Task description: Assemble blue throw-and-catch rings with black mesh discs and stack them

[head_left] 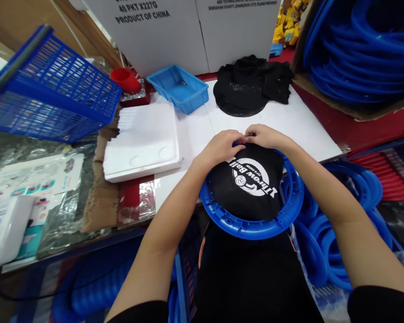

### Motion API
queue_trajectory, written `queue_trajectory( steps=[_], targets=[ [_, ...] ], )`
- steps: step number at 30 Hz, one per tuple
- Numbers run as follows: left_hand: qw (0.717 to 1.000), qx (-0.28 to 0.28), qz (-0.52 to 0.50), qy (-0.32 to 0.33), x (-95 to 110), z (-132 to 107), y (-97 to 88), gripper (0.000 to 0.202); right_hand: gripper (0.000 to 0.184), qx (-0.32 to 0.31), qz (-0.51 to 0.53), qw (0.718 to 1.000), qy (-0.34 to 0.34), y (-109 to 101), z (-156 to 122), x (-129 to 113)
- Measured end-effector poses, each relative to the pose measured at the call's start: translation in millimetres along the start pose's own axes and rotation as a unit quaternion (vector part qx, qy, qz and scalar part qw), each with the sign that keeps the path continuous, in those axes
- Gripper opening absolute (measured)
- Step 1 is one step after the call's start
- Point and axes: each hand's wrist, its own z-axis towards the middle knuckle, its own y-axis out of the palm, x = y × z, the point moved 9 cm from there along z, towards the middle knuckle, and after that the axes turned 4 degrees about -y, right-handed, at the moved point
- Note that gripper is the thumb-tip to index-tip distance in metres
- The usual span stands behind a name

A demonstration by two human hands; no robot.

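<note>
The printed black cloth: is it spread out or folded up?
Mostly spread. The cloth lies across the blue ring with its lettering facing up; a gap shows at picture right.

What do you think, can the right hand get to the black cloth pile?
Probably yes: the right hand is busy at the blue ring, and the black cloth pile lies just beyond, with only white tabletop between. It might have to let go first.

Bright light glints off clear plastic [59, 223]; outer edges blur.
</note>
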Motion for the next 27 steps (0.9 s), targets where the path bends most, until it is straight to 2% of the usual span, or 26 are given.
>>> queue_trajectory(
  steps=[4, 7, 10, 13, 16, 20, 24, 27],
  targets=[
    [0.996, 0.003, 0.076, -0.045, -3, -2, -5.9, 0.014, 0.016, 0.099, -0.116, 0.987, -0.043, -13, -26, -28],
    [0.979, 0.029, 0.16, -0.12, -15, -6, -20.9, 0.016, 0.025, 0.178, -0.195, 0.964, -0.019, -26, -67, -40],
    [0.957, 0.049, 0.204, -0.198, -32, -13, -40.4, 0.015, 0.034, 0.184, -0.249, 0.95, 0.04, -26, -105, -31],
    [0.948, 0.058, 0.221, -0.224, -39, -19, -57.3, 0.023, 0.046, 0.156, -0.24, 0.955, 0.08, -18, -125, -5],
    [0.953, 0.064, 0.212, -0.206, -39, -22, -67.3, 0.04, 0.049, 0.123, -0.188, 0.97, 0.09, -8, -129, 22],
    [0.965, 0.094, 0.184, -0.158, -34, -19, -69.0, 0.036, 0.045, 0.084, -0.124, 0.988, 0.049, -2, -123, 39],
    [0.989, 0.059, 0.129, -0.04, -19, -11, -43.0, 0.023, 0.034, 0.048, -0.048, 0.996, -0.051, -5, -112, 36],
    [0.997, 0.013, 0.08, 0.008, -12, -10, -24.0, 0.033, 0.03, 0.017, -0.005, 0.994, -0.108, -12, -106, 32]
  ],
)
